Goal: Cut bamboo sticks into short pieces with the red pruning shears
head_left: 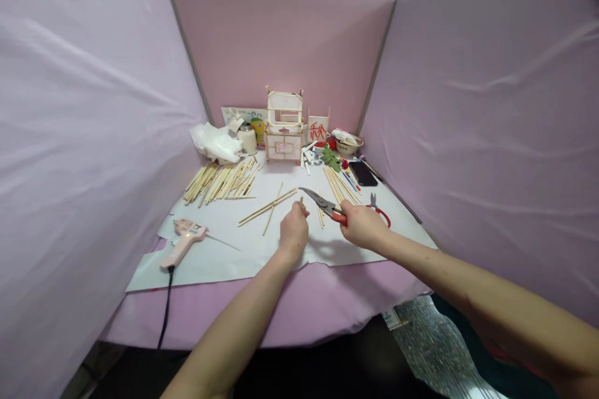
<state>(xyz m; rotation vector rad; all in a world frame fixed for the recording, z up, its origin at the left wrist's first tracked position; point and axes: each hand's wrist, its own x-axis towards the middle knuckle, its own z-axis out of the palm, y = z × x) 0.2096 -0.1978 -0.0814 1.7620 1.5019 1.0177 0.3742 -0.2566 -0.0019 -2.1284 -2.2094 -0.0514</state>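
Observation:
My right hand is wrapped round the red handles of a pair of pruning shears, whose curved grey blades point left and upward above the paper. Just left of them, my left hand is closed, and the end of a thin wooden stick pokes out at its top; most of the stick is hidden in the fingers. Beyond the left hand, a few loose wooden sticks lie crossed on the white paper. More sticks lie side by side behind the shears.
At left lie a pink glue gun with a black cord and a heap of sticks. A small stick-built frame stands at the back. Red-handled scissors, a phone and a bowl are at right. Cloth-covered partitions enclose three sides.

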